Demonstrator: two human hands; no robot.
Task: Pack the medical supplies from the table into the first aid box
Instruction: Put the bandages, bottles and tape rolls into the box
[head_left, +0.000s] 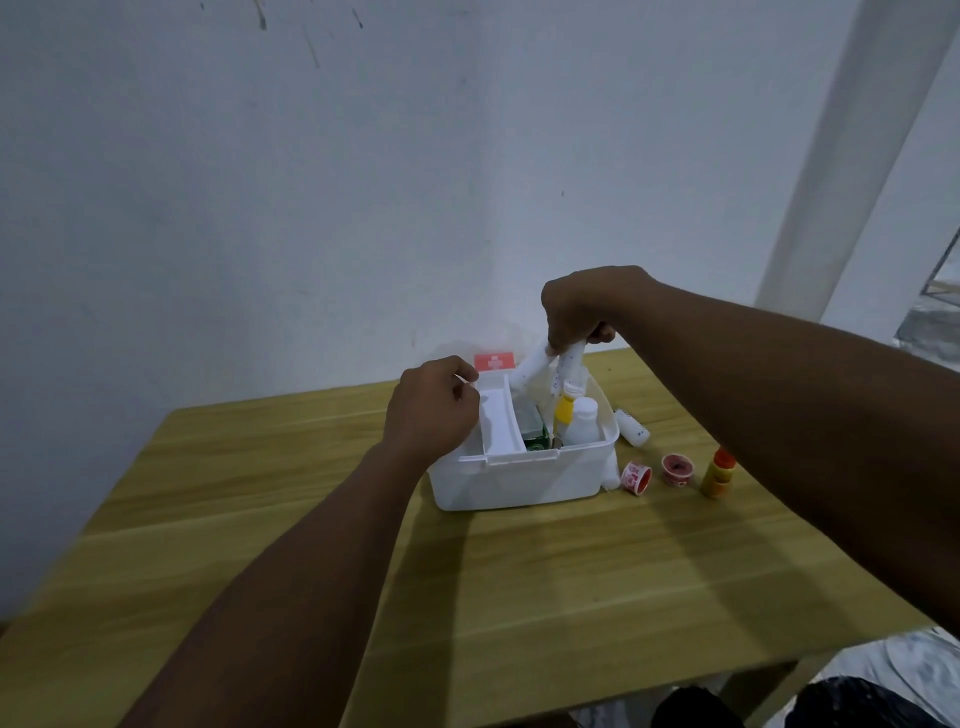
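Note:
A white first aid box (519, 480) stands open on the wooden table (519, 582), its lid with a red label (493, 361) raised behind. My right hand (582, 306) grips two white tubes (550, 369) above the box's right half. Inside are a yellow bottle (563, 410), a white bottle (584, 422) and a green pack (535, 434). My left hand (434, 410) pinches the far left edge of the white inner tray (498, 421). Right of the box lie a white tube (632, 427), two red tape rolls (637, 477) (677, 468) and an orange-capped yellow bottle (719, 473).
A white wall stands right behind the table. A white post (841, 171) leans at the right. The table's front edge runs near the bottom, with dark clothing (831, 701) below it.

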